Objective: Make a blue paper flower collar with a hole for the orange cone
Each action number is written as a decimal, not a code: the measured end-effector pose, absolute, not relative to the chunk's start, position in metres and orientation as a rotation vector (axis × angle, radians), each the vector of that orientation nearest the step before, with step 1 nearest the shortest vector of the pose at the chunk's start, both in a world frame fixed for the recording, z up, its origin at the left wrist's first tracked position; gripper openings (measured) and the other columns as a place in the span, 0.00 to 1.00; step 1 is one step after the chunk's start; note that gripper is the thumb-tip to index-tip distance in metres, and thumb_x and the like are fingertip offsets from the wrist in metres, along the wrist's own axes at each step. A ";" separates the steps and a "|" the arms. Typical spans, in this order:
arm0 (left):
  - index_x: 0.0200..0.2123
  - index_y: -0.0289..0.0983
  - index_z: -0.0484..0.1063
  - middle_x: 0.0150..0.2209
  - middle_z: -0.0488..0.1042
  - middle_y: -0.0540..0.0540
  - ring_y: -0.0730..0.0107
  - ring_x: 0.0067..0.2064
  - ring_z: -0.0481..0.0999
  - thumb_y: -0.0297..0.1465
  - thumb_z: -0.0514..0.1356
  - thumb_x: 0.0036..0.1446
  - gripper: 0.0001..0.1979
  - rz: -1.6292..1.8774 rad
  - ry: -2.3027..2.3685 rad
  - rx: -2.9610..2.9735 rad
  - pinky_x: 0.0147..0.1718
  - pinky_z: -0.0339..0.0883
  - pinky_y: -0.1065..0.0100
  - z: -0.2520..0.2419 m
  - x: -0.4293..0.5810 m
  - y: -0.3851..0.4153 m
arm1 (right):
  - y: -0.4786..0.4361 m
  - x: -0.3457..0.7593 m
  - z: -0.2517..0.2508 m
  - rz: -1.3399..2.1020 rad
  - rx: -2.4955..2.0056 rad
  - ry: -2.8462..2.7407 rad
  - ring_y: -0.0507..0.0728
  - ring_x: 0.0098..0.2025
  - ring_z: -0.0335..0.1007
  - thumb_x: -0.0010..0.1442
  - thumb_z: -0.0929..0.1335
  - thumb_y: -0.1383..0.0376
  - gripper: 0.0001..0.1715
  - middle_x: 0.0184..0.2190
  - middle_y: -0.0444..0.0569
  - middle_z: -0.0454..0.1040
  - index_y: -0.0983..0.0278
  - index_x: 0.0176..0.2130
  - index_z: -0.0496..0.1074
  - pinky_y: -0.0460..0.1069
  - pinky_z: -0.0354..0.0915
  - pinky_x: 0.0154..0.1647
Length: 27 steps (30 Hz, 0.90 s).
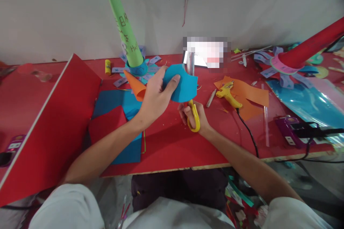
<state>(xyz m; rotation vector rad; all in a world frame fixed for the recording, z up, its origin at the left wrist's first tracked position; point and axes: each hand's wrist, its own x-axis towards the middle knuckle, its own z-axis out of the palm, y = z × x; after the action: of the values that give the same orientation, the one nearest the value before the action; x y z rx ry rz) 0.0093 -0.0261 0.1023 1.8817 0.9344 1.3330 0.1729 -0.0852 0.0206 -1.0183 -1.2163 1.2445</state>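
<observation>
My left hand [158,93] grips a blue paper piece [185,87] above the table, its thumb on the front and its other fingers behind. The paper has a curved lower edge and a notch at the top. Below and to the right, my right hand [192,112] is closed round the yellow handles of the scissors [196,120]. Their metal blades point up behind the paper, with the tip part showing above its top edge. Whether the blades are apart is hidden. An orange paper cone [136,86] lies just left of my left hand.
A red board [59,121] stands at left. Blue sheets [129,154] lie beside red paper [107,125]. Behind are a green cone [125,28], glue stick [108,67] and screen [204,57]. Rightward are a yellow glue gun [228,94], orange paper [255,94] and red cone [303,53].
</observation>
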 end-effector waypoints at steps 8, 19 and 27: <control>0.35 0.41 0.69 0.30 0.62 0.50 0.67 0.34 0.71 0.54 0.64 0.71 0.23 1.335 0.939 1.947 0.34 0.71 0.64 0.114 -0.005 -0.014 | -0.075 0.174 0.014 1.211 -0.965 -1.275 0.49 0.21 0.61 0.51 0.67 0.18 0.50 0.26 0.43 0.71 0.61 0.38 0.72 0.48 0.60 0.21; 0.32 0.40 0.68 0.30 0.66 0.51 0.67 0.34 0.71 0.40 0.69 0.68 0.16 1.181 0.967 2.054 0.34 0.71 0.62 0.127 -0.015 -0.006 | -0.074 0.179 0.025 1.258 -1.005 -1.315 0.51 0.26 0.64 0.57 0.77 0.33 0.36 0.24 0.40 0.69 0.60 0.35 0.71 0.49 0.62 0.28; 0.40 0.44 0.77 0.43 0.79 0.45 0.58 0.50 0.80 0.45 0.69 0.68 0.12 1.294 0.747 2.109 0.54 0.80 0.50 0.119 -0.011 -0.003 | -0.075 0.178 0.031 1.335 -0.913 -1.272 0.52 0.26 0.69 0.60 0.75 0.34 0.34 0.25 0.42 0.73 0.59 0.35 0.70 0.51 0.68 0.30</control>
<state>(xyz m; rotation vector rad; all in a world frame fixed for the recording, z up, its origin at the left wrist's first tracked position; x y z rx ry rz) -0.0107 -0.0030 0.1185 2.1093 0.7469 1.2937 0.1785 -0.0755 0.0309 -0.9129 -1.2723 1.3354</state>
